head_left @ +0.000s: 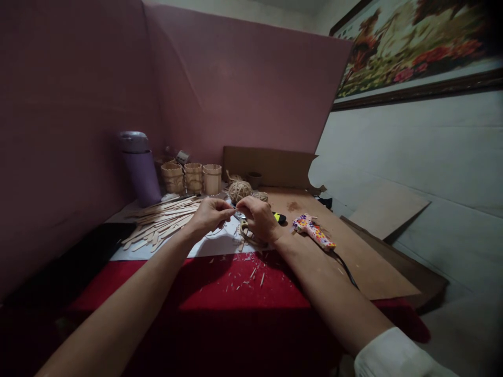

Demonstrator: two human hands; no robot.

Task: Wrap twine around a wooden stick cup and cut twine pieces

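Note:
My left hand point(212, 215) and my right hand point(257, 217) meet fingertip to fingertip over the white paper point(145, 253). Both are pinched closed; whatever lies between the fingers is too small to make out. Scissors point(245, 234) lie just under my right hand, partly hidden by it. A yellow and black tool point(279, 218) shows beyond that hand. Wooden craft sticks point(165, 220) are spread in a loose pile left of my left hand. Behind my hands sits a ball of twine point(240, 190), with a smaller twine ball point(261, 196) beside it.
Several stick-covered cups point(212, 179) stand at the back near a purple bottle point(142, 175). A flower-patterned glue gun point(313, 232) with a black cord rests on the cardboard sheet point(365, 262) at right. Wood slivers point(255, 275) litter the red cloth point(243, 293) in front.

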